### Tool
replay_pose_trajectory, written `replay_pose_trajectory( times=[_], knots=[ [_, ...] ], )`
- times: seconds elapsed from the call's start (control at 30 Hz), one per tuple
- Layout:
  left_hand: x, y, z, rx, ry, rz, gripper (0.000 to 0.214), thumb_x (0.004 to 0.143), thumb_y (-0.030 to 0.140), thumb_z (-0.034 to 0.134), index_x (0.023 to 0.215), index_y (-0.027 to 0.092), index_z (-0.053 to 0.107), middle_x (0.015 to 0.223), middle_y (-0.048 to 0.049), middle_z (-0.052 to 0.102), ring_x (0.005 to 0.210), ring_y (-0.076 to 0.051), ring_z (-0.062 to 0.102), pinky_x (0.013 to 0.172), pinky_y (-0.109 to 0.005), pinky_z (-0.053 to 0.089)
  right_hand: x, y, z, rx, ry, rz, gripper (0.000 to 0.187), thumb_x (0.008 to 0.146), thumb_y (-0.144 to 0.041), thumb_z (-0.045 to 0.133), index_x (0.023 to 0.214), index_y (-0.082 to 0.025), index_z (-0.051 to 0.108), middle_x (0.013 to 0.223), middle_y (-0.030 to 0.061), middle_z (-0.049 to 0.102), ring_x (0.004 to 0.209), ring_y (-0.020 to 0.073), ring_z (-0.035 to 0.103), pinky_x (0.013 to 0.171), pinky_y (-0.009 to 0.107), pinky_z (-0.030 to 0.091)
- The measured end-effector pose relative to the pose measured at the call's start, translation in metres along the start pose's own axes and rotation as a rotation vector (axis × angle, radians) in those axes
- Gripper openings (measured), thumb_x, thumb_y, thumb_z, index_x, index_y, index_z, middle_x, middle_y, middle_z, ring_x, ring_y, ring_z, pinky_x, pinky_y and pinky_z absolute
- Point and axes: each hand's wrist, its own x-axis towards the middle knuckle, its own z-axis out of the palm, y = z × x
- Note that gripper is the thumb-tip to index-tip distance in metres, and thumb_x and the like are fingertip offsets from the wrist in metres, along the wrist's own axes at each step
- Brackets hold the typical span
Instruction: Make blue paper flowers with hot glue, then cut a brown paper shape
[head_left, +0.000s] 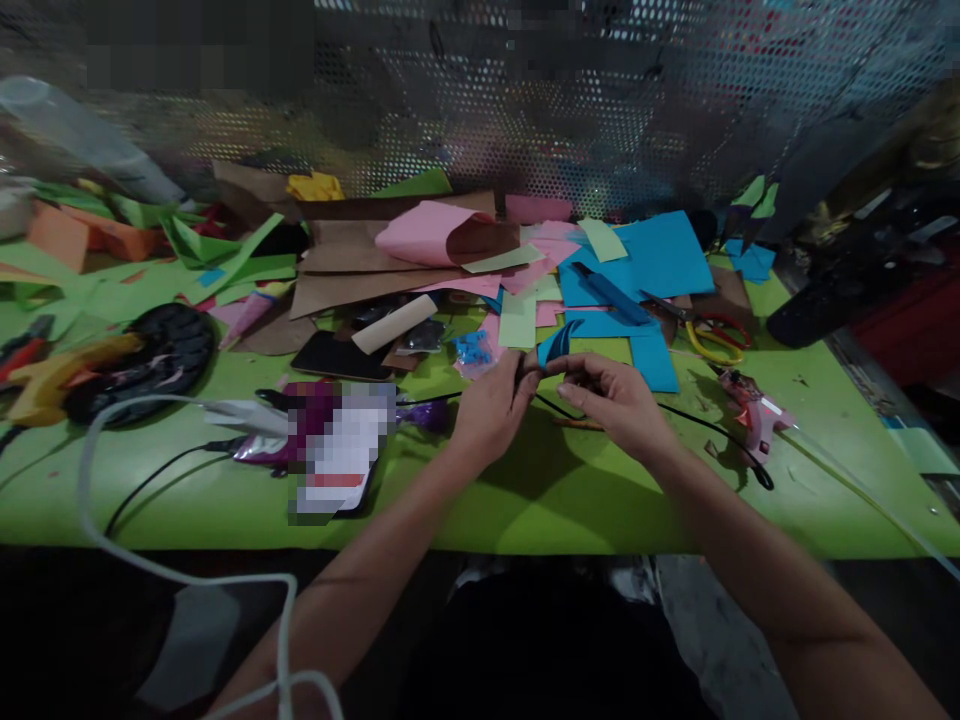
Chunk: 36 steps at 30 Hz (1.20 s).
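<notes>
My left hand and my right hand meet over the green table, fingers closed in a pinch. Between the fingertips a small folded blue sheet piece, like craft foam or paper, stands up with a pointed fold. Its lower edge is hidden by my fingers. Behind my hands and under them runs a thin black cord; whether I also grip it I cannot tell. Just beyond my left hand lie small blue bits on a clear bag.
Blue sheets, a pink roll and brown sheets lie at the back. On the right are scissors and a pink glue gun. A phone with a cable lies left, near a yellow glue gun.
</notes>
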Motion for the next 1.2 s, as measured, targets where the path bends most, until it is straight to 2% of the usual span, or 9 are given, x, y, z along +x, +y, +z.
replay_pose_trajectory(
  times=[0.13,0.37,0.5,0.63,0.87,1.1,1.2],
  knots=[
    [0.001,0.0011,-0.0009,-0.051,-0.006,-0.005,0.028,0.103,0.044,0.031,0.103,0.022,0.046,0.091,-0.0085,0.065,0.086,-0.027,0.064,0.073,-0.034,0.043,-0.001,-0.0036,0.0011,-0.084,0.066,-0.078,0.029,0.085,-0.029,0.063,0.109,-0.018,0.075,0.081,0.001,0.06,0.066,0.0121,0.048,0.06,0.027,0.038],
    [-0.0004,-0.0009,-0.0002,-0.104,0.0,0.008,0.026,0.103,0.044,0.034,0.102,0.022,0.048,0.089,-0.0079,0.065,0.083,-0.027,0.064,0.073,-0.034,0.043,-0.0009,-0.0022,0.0027,-0.018,0.027,-0.005,0.028,0.083,-0.03,0.064,0.105,-0.016,0.073,0.075,-0.0004,0.058,0.064,0.0116,0.048,0.056,0.025,0.037],
    [0.0002,-0.0016,0.0002,-0.111,0.005,0.001,0.026,0.103,0.045,0.035,0.1,0.022,0.047,0.088,-0.0073,0.064,0.082,-0.026,0.064,0.072,-0.033,0.042,-0.0013,-0.003,0.0018,-0.017,0.025,-0.009,0.03,0.083,-0.03,0.064,0.109,-0.016,0.074,0.074,-0.0013,0.055,0.062,0.011,0.046,0.054,0.024,0.035],
    [0.0014,-0.0009,-0.0001,-0.093,0.003,-0.012,0.025,0.102,0.046,0.034,0.099,0.023,0.045,0.087,-0.0066,0.063,0.082,-0.026,0.063,0.071,-0.033,0.04,-0.0007,-0.0026,0.0018,-0.044,0.049,-0.029,0.03,0.084,-0.029,0.065,0.109,-0.017,0.074,0.075,-0.0009,0.056,0.063,0.0114,0.047,0.056,0.025,0.037],
    [0.0005,-0.0014,0.0007,-0.068,-0.011,-0.001,0.024,0.102,0.043,0.032,0.101,0.023,0.045,0.089,-0.0077,0.064,0.083,-0.026,0.063,0.071,-0.033,0.04,-0.0017,-0.0013,0.0016,-0.031,0.0,0.0,0.028,0.083,-0.032,0.064,0.106,-0.017,0.074,0.071,-0.0017,0.055,0.061,0.011,0.046,0.052,0.024,0.037],
    [0.0026,0.0007,0.0004,0.012,0.004,-0.029,0.025,0.102,0.044,0.035,0.104,0.022,0.048,0.09,-0.0082,0.067,0.083,-0.026,0.064,0.069,-0.031,0.039,-0.0016,-0.0024,0.003,-0.018,0.097,-0.055,0.031,0.083,-0.03,0.065,0.109,-0.017,0.074,0.077,-0.0002,0.059,0.066,0.0116,0.048,0.059,0.026,0.038],
    [0.0034,0.0001,0.0007,0.068,-0.012,-0.037,0.024,0.101,0.043,0.037,0.107,0.022,0.049,0.09,-0.0085,0.067,0.082,-0.027,0.065,0.066,-0.031,0.038,-0.0018,-0.0006,0.0049,0.025,0.077,-0.022,0.032,0.082,-0.031,0.066,0.109,-0.017,0.074,0.077,-0.0002,0.059,0.065,0.0118,0.048,0.058,0.026,0.038]
  ],
)
